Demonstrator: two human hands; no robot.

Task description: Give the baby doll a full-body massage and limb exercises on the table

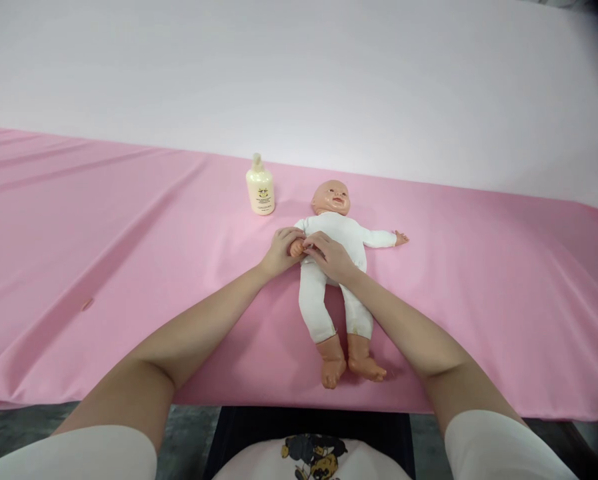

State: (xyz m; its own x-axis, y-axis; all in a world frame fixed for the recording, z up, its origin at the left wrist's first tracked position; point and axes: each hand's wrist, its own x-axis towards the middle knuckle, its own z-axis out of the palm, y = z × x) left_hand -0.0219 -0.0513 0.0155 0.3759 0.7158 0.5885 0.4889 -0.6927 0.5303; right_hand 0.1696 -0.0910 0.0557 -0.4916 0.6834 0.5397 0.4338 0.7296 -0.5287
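Note:
A baby doll (pixel 341 230) with a white cloth body lies on its back on the pink cloth, head away from me and feet toward me. My left hand (pixel 281 252) is closed around the doll's hand (pixel 297 248) on the left side. From the other side, my right hand (pixel 329 255) rests over the doll's belly, its bent fingertips pinching at the same small hand. The doll's other arm (pixel 380 239) stretches out to the right, untouched. Both bare feet (pixel 333 363) point to the table's front edge.
A cream pump bottle (pixel 261 190) with a dark printed label stands upright beyond my left hand. The pink cloth (pixel 143 267) has folds on the left and a small mark (pixel 87 305). A white surface (pixel 299 80) rises behind it. Below the front edge is a dark seat (pixel 309 419).

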